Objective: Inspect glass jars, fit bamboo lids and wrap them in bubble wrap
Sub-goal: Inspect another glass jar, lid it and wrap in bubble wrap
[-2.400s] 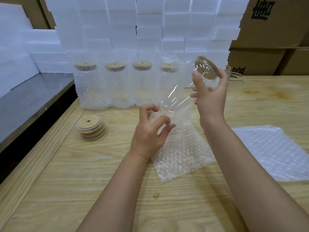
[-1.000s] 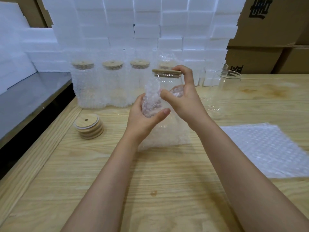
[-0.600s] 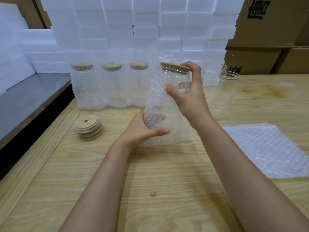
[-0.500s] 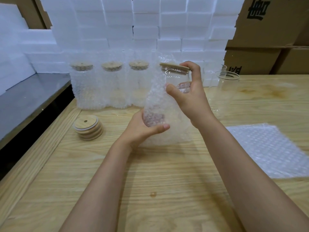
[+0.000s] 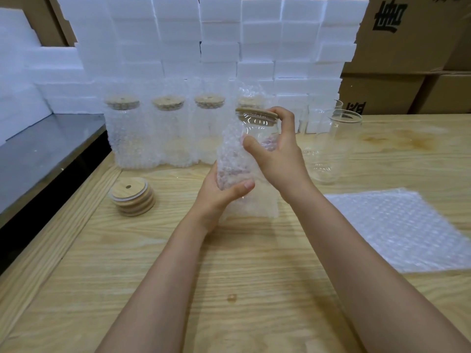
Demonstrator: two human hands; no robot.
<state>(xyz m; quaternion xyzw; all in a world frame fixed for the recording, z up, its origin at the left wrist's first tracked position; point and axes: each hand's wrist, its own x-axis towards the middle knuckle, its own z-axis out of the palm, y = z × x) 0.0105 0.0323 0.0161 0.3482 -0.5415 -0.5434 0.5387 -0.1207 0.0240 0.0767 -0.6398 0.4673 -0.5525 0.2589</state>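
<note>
Both hands [image 5: 224,192] round half-wrapped jar [image 5: 257,131], upright.

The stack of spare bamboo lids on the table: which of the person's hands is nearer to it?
Left. The left hand grips the jar's base, just right of the stack of lids; the right hand is farther right, near the jar's top.

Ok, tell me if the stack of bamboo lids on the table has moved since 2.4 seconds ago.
No. The stack of bamboo lids sits at the same spot by the wooden table's left edge, in front of the wrapped jars.
</note>
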